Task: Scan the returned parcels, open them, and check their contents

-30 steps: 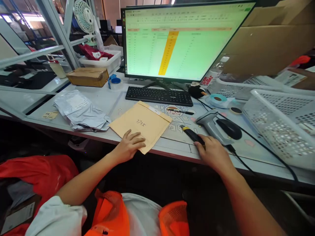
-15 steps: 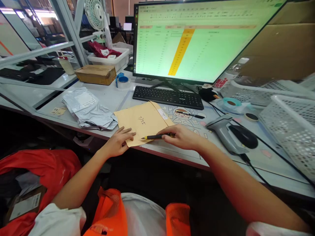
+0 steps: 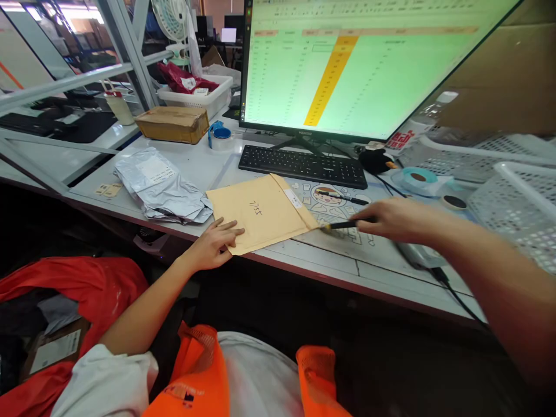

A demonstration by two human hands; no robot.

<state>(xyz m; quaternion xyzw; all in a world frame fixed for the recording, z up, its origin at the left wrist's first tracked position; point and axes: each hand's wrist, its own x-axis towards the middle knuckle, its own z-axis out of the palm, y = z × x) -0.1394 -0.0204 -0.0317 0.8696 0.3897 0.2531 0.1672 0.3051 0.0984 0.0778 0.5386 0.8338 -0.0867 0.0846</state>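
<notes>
My left hand [image 3: 216, 243] lies on the lower left corner of a yellow padded envelope [image 3: 264, 211], fingers apart, the thumb near the edge. Handwritten digits mark the envelope's face, and a small white label sits by its right-hand fold. In my closed right hand [image 3: 391, 219] is a slim black-and-yellow pen-shaped tool [image 3: 341, 225]; blur hides its exact kind. Its tip is at the envelope's right corner; whether it touches cannot be made out. A black pen [image 3: 343, 198] lies on the desk behind the tool. To the left rests a grey plastic mailing bag [image 3: 160, 182].
Behind the envelope are a keyboard [image 3: 299, 166] and a large monitor [image 3: 339, 75]. A cardboard box [image 3: 174, 124] and blue tape [image 3: 221, 133] stand back left. White baskets [image 3: 516, 197], a teal tape roll [image 3: 419, 179] and a scanner [image 3: 419, 255], partly behind my right arm, are on the right.
My right hand has moved right with the tool, from the envelope's lower edge to its right corner. My left hand stays on the envelope. The view has shifted slightly.
</notes>
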